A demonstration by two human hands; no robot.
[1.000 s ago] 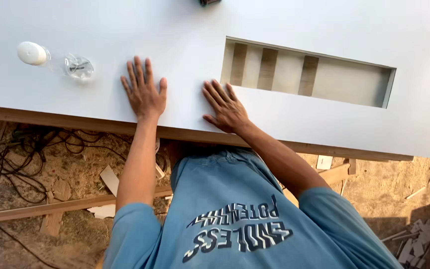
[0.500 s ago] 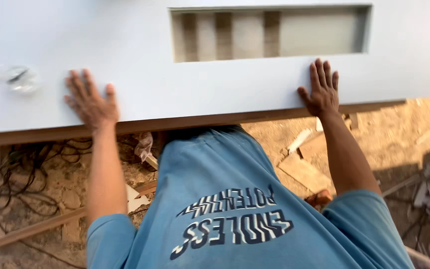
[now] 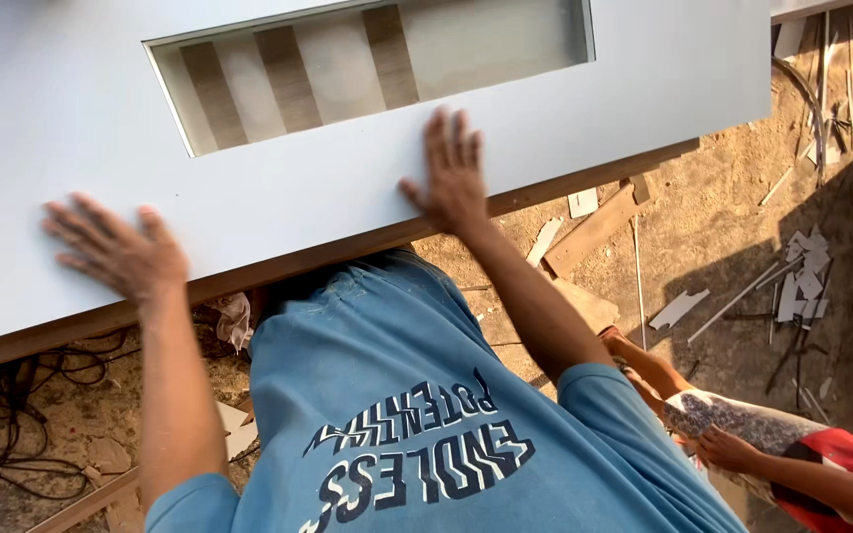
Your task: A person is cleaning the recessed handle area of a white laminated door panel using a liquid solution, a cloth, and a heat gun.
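left hand [image 3: 116,252] flat, fingers spread on white flat board [image 3: 545,109] | right hand [image 3: 451,178] likewise, below rectangular cutout [image 3: 367,64] | wood scraps [image 3: 594,227] on floor right

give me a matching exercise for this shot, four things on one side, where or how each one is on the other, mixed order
Things:
1. left hand
2. right hand
3. white panel
4. wood scraps

Places or states:
A. lying on the dirt ground, lower right of the panel
B. flat on the panel just below the rectangular cut-out, fingers spread
C. flat on the panel near its near edge, off to the left of the cut-out
D. under both palms, with a rectangular cut-out showing striped wood beneath

Pairs: 1-C, 2-B, 3-D, 4-A
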